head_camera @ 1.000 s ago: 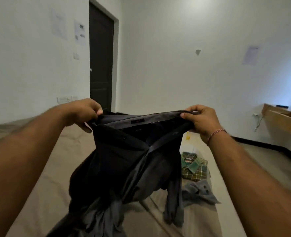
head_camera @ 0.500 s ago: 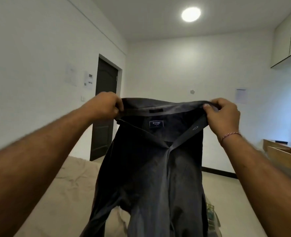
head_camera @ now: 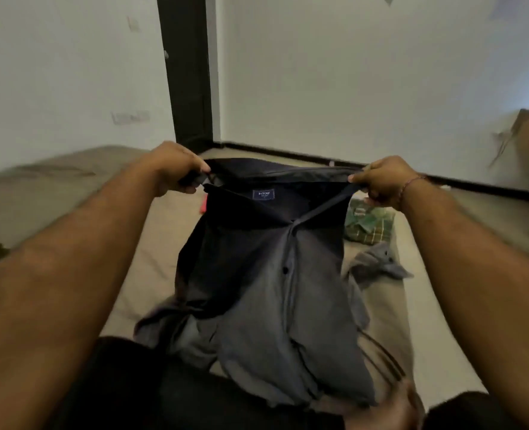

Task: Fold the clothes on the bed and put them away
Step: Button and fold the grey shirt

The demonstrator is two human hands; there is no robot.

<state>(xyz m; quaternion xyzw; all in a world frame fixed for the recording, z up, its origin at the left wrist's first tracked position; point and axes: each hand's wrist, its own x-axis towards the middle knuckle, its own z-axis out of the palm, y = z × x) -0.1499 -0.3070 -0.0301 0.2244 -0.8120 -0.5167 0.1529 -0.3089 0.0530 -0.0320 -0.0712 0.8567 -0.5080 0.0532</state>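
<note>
Both hands' grip on shirt (head_camera: 275, 274) collar

My arms are bare from the hands back to the edge of the view, with no sleeve on either forearm and fine hair along both. My left hand (head_camera: 176, 169) wears nothing: no ring, no band. On the wrist of my right hand (head_camera: 381, 181) sits a thin braided thread bracelet in red and pale strands (head_camera: 410, 185). Dark trousers (head_camera: 164, 392) cover my legs at the bottom of the view.
</note>
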